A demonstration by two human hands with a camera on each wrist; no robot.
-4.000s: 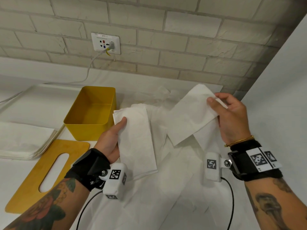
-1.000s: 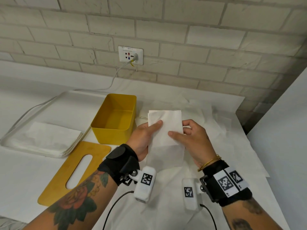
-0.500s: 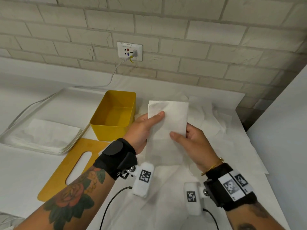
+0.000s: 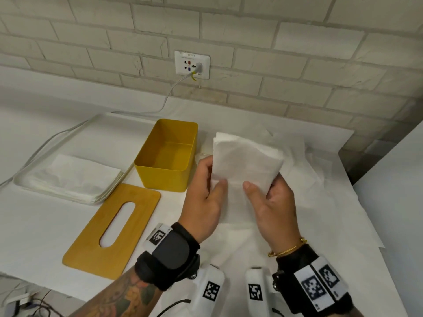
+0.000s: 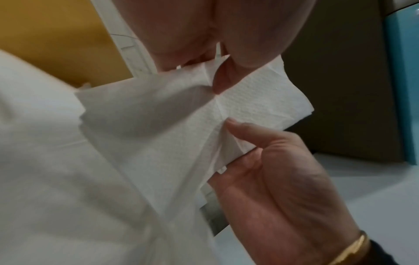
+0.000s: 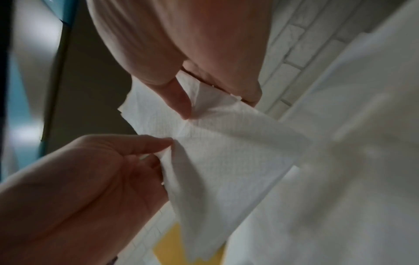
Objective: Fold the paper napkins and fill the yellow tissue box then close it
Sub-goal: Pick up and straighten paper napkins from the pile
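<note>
A folded white paper napkin (image 4: pixel 246 161) is held up in the air between both hands, right of the yellow tissue box (image 4: pixel 168 155). My left hand (image 4: pixel 211 181) pinches its lower left edge, thumb in front. My right hand (image 4: pixel 263 191) pinches its lower right edge the same way. The box stands open with nothing inside. Its flat yellow lid (image 4: pixel 112 229), with an oval slot, lies on the table in front of the box. In the left wrist view the napkin (image 5: pixel 181 125) creases between my thumb and the other hand's fingers (image 5: pixel 244 132). The right wrist view shows the napkin (image 6: pixel 222 152) pinched likewise.
A stack of unfolded napkins (image 4: pixel 75 177) lies on a white tray (image 4: pixel 29 177) at the left. Loose white napkins (image 4: pixel 309 184) cover the table (image 4: pixel 27 243) under and right of my hands. A brick wall with a socket (image 4: pixel 191 64) and cable is behind; a white panel stands at the right.
Four seconds ago each hand held its own napkin. Since then both hands have come together on one folded napkin, and in the last second they slid down to its lower edge.
</note>
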